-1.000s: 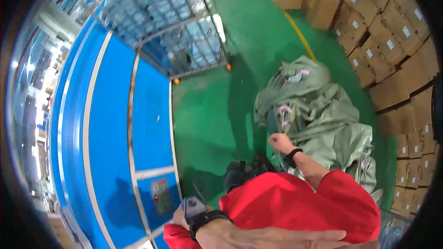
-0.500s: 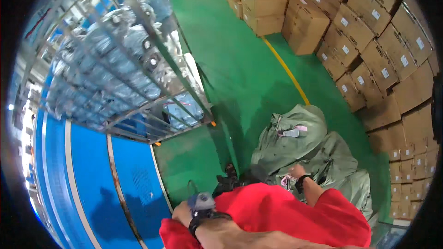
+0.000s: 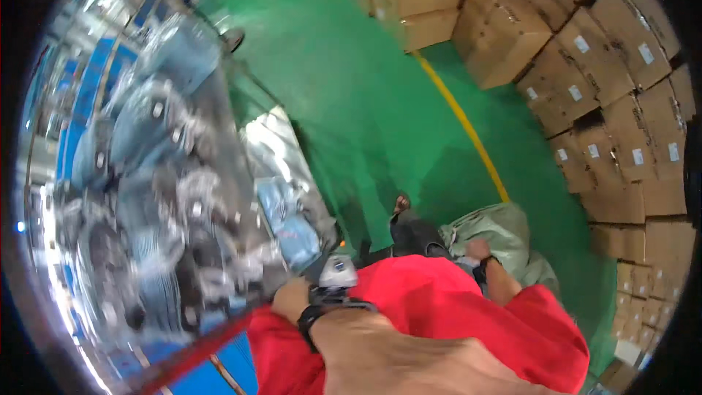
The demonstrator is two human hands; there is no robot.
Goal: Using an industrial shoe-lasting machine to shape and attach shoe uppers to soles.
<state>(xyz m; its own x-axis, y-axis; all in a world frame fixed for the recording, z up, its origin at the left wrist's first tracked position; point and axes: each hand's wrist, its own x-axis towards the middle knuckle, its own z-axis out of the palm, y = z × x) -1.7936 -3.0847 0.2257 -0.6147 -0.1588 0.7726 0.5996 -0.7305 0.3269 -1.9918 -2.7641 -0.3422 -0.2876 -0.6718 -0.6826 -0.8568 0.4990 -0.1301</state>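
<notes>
While the right hand (image 3: 479, 249) overlapped the sack (image 3: 508, 225) at four o'clock, neither its grip nor that of the left hand (image 3: 292, 298) could be determined; a weak hold risked slippage, the sack's closeness to the leg (image 3: 414, 232) a trip.

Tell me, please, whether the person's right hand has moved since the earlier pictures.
Yes: the right hand has moved forward, nearer the visible stretch of the yellow floor line.

a warehouse or factory: a yellow painted line (image 3: 466, 128) crosses the glossy green floor (image 3: 336, 88); right of the line, stacked brown cardboard boxes (image 3: 504, 36); left of it, plastic-wrapped bluish bundles (image 3: 150, 121); at its near end, a pale green sack (image 3: 506, 230).
</notes>
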